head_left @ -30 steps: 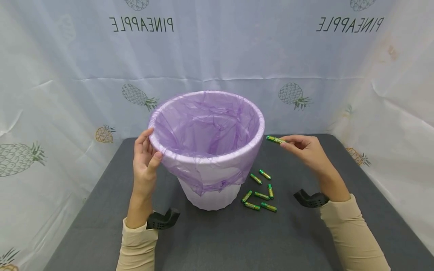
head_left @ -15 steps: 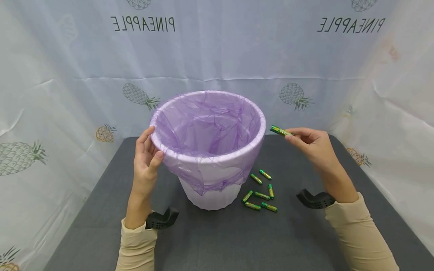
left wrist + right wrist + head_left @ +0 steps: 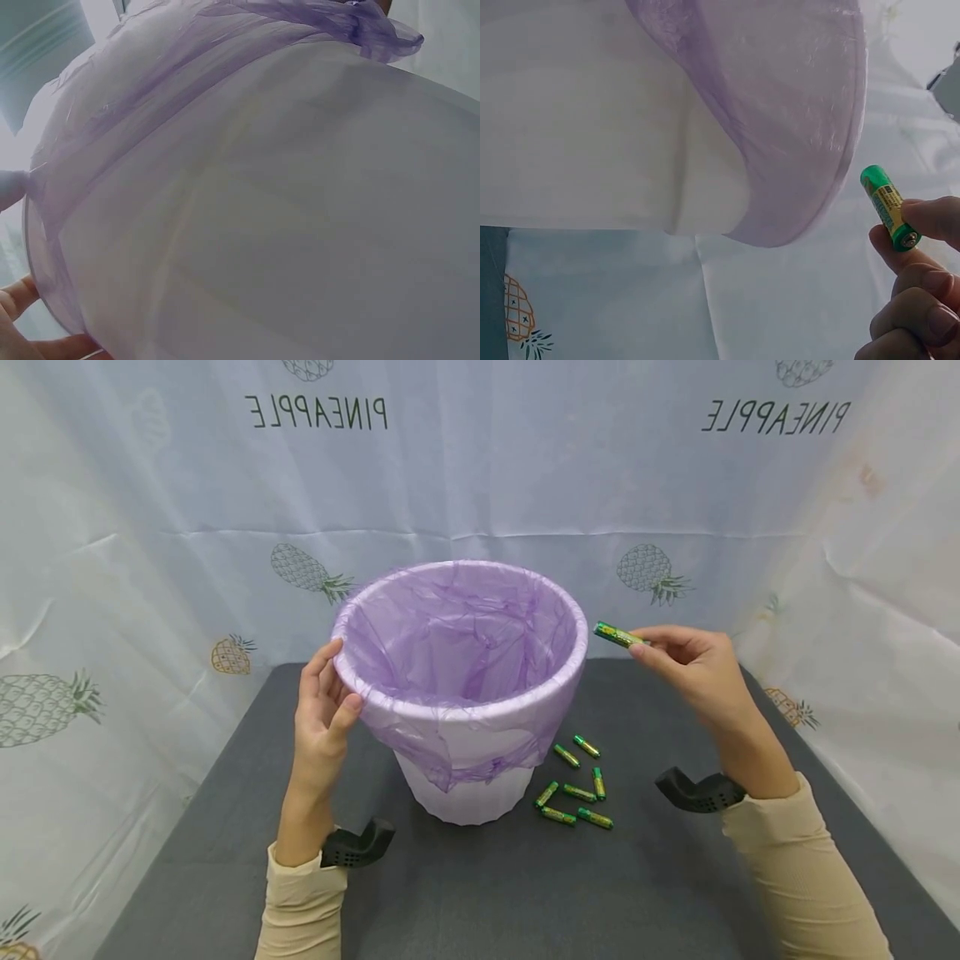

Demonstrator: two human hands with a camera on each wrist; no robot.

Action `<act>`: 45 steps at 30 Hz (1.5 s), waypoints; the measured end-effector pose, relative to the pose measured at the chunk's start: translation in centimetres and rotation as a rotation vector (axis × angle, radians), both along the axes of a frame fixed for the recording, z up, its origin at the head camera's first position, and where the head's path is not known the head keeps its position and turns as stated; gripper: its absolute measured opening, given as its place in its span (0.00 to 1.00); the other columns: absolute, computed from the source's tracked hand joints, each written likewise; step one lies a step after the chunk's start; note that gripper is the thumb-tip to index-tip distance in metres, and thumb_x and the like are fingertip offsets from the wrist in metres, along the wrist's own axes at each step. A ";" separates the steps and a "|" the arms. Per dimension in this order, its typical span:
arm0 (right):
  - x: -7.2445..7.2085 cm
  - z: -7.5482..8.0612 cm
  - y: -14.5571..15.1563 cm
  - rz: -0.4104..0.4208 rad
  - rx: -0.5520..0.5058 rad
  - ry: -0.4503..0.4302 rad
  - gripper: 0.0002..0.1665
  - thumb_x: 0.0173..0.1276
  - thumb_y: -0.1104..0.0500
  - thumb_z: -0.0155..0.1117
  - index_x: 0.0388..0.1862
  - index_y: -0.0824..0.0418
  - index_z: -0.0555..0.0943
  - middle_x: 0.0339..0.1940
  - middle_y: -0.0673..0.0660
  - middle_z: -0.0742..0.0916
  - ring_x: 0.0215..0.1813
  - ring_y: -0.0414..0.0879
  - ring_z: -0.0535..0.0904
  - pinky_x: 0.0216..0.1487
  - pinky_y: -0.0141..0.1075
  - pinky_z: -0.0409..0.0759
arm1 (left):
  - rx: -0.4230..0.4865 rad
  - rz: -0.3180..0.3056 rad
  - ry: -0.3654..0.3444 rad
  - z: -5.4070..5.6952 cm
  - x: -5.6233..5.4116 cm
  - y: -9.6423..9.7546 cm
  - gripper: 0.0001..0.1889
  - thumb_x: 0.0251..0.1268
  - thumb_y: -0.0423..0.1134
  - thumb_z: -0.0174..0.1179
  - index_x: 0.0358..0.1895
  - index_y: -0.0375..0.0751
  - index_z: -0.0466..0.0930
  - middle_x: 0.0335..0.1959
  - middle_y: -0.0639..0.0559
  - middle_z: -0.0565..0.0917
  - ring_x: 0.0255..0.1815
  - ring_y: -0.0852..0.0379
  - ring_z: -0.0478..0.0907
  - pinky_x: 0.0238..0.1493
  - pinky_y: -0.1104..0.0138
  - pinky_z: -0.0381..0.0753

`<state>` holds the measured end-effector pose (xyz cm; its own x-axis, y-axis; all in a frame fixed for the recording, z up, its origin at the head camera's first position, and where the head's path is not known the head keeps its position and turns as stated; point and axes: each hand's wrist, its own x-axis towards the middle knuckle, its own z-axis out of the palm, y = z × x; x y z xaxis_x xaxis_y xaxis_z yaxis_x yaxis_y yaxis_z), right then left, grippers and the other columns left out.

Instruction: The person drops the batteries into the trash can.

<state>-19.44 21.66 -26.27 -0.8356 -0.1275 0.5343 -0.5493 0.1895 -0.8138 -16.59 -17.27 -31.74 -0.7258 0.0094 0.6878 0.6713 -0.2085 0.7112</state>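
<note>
Pinching green-and-gold cylindrical battery (image 3: 618, 635) by one end; right hand (image 3: 693, 672) grip is clamped on it, just outside round white plastic bin (image 3: 468, 802) lined with purple film (image 3: 461, 647). Left hand (image 3: 318, 718) spreads against bin. Advisable: sure pinch, bin braced.

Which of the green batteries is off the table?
The battery the right hand pinches; the other seven batteries lie on the dark table beside the bin.

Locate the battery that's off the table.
In the head view, the held battery is just right of the bin, outside and not touching it, pinched by the right hand.
</note>
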 end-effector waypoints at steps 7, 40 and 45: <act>-0.1 0.5 -0.7 0.008 0.001 -0.011 0.17 0.62 0.72 0.63 0.36 0.50 0.88 0.17 0.42 0.78 0.20 0.38 0.61 0.23 0.35 0.55 | 0.006 -0.003 -0.006 0.0 0.1 0.0 0.28 0.66 0.28 0.47 0.70 0.43 0.57 0.69 0.50 0.66 0.65 0.62 0.68 0.64 0.75 0.67; -1.4 1.1 -4.9 0.079 -0.062 -0.050 0.17 0.59 0.71 0.66 0.30 0.47 0.87 0.11 0.43 0.66 0.19 0.40 0.53 0.27 0.31 0.60 | 0.008 -0.008 -0.002 0.0 0.1 0.1 0.27 0.67 0.31 0.49 0.70 0.43 0.57 0.69 0.51 0.65 0.66 0.62 0.67 0.64 0.76 0.67; -1.4 0.9 -4.7 0.083 -0.081 -0.044 0.17 0.60 0.72 0.65 0.30 0.48 0.88 0.11 0.43 0.69 0.19 0.40 0.54 0.27 0.31 0.61 | 0.008 0.005 -0.021 0.0 0.1 0.0 0.28 0.67 0.31 0.49 0.69 0.45 0.57 0.68 0.52 0.66 0.65 0.63 0.68 0.63 0.76 0.67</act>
<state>-20.79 16.92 -25.41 -0.8467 -0.1553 0.5088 -0.5239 0.0771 -0.8483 -16.53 -17.27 -31.75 -0.7403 0.0006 0.6723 0.6571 -0.2107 0.7238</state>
